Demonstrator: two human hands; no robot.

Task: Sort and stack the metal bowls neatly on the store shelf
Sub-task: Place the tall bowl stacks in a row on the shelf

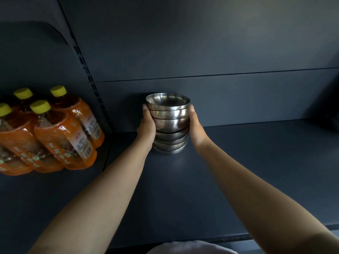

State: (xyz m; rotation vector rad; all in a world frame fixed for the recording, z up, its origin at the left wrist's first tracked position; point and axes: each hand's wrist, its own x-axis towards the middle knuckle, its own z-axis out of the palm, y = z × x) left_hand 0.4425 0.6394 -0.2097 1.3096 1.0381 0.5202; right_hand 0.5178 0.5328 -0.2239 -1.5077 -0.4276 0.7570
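Hands, left [146, 126] & right [196, 128], each w/ grip curled round opposite sides of bowl stack [169, 123] standing on shelf [247, 162], bottles [53, 132] at left.

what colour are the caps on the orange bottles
Yellow-green caps on the orange bottles, clearest in the head view.
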